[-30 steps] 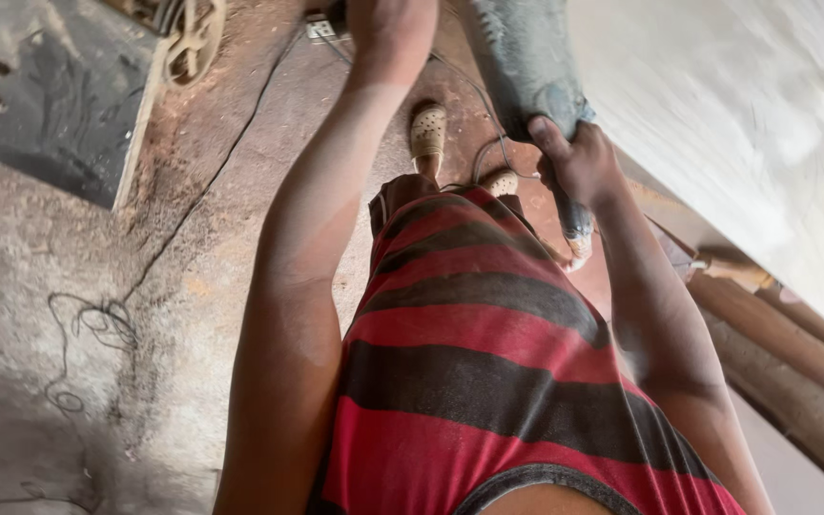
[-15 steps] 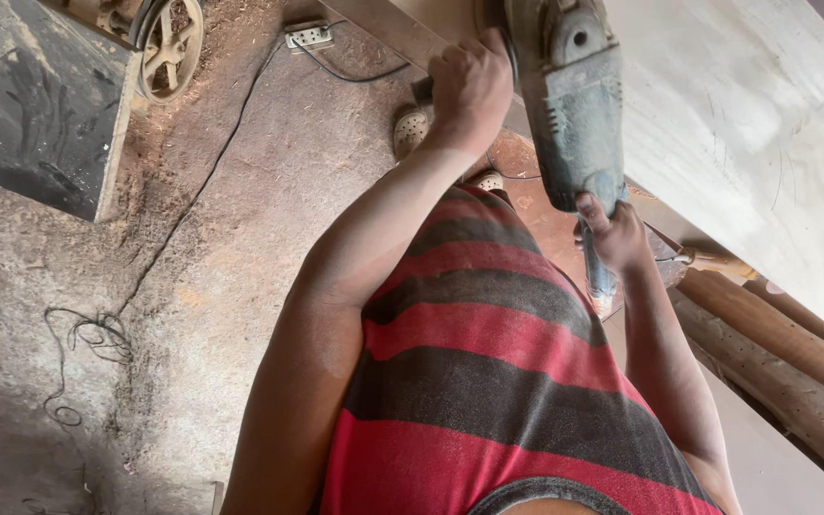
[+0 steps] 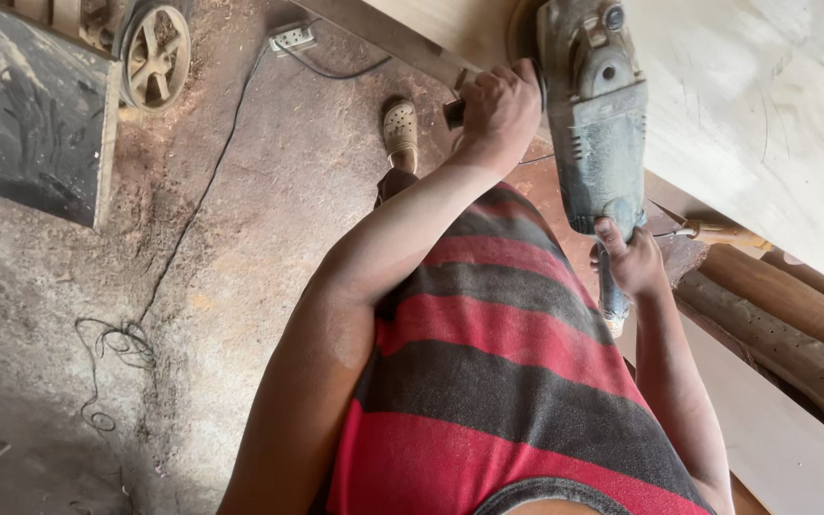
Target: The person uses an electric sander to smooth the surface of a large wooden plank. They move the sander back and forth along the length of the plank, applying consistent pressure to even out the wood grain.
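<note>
A large grey-green angle grinder (image 3: 593, 114) rests with its head on a pale wooden board (image 3: 765, 124) at the upper right. My left hand (image 3: 498, 110) is closed around the grinder's side handle. My right hand (image 3: 629, 262) grips the rear end of its body, where the cable leaves. Below both arms hangs my red and dark striped shirt (image 3: 507, 381). One foot in a tan perforated clog (image 3: 400, 129) stands on the dusty floor beside the board's edge.
A black cable (image 3: 193, 219) runs across the sawdust floor to a power strip (image 3: 293, 38) at the top. A dark machine with a spoked pulley wheel (image 3: 154, 57) stands upper left. Round logs (image 3: 793, 324) and a chisel-like tool (image 3: 708, 229) lie at the right.
The view has tilted so the grinder and board fill more of the upper right. My left hand has closed on the side handle, and my right hand now sits at the grinder's rear.
</note>
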